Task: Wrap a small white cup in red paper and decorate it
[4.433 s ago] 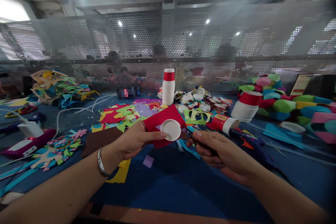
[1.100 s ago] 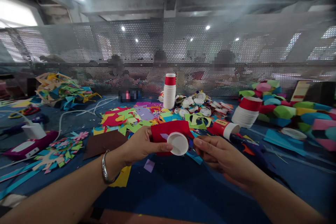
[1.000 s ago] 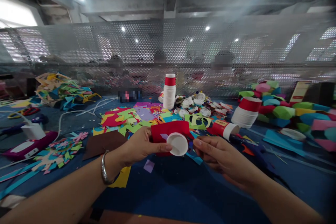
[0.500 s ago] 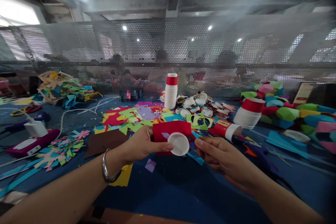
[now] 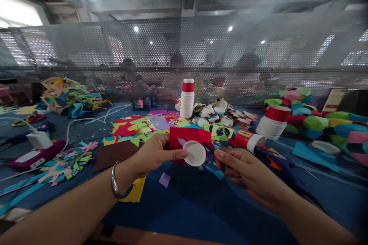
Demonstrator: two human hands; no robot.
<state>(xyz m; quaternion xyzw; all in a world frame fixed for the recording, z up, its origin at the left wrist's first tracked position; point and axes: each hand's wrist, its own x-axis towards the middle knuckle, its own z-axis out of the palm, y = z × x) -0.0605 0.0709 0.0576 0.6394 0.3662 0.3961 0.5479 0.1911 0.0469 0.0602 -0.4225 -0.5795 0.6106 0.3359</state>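
Blue tabletop [image 5: 184, 206], grey perforated metal screen [image 5: 169, 42] behind; from left, purple plastic power strip [image 5: 53, 150], brown paper sheet [image 5: 116, 155]; next, left hand [image 5: 153, 151], thumb and fingers pinched on rectangular red paper sheet [image 5: 191, 134] and, in front of it, round white rimmed paper piece [image 5: 197, 154], both held above table; red sheet sits slightly higher than half a second ago, more of its face showing, white piece under thumb as before; handling looks unfinished, I judge; right hand [image 5: 241, 164] near sheet's right corner, fingers curled, closure and contents cannot tell; farther right, red-and-white paper cup [image 5: 247, 140] on its side
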